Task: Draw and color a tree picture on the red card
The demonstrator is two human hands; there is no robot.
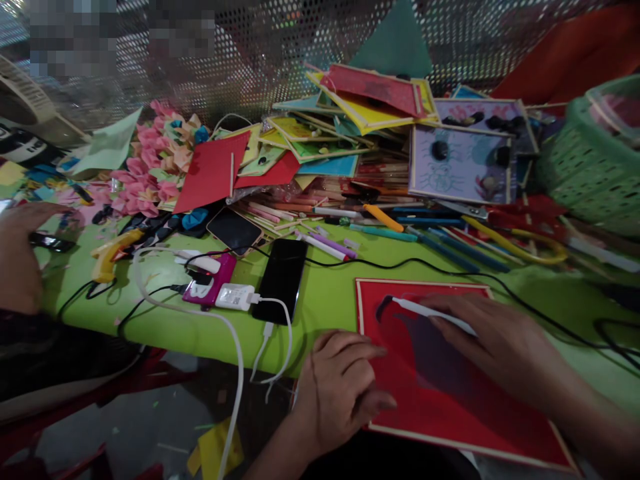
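Observation:
A red sheet (400, 373) edged with thin pale wooden sticks lies slanted at the table's near edge. My right hand (485, 333) is closed round a white marker pen (430, 313), its tip at a dark curved mark (384, 309) near the sheet's upper left corner. A shadow falls across the sheet under that hand. My left hand (345, 387) rests over the sheet's left edge, holding nothing, with its fingers loosely bent and apart and the thumb towards the red surface.
Left of the sheet are a black phone (283, 280), a purple power strip (213, 283) with cables, and a yellow glue gun (113, 257). Behind lie loose pens (385, 232), stacked framed cards (460, 163) and paper flowers (150, 160). A green basket (590, 160) stands right; another person's hand (25, 233) is left.

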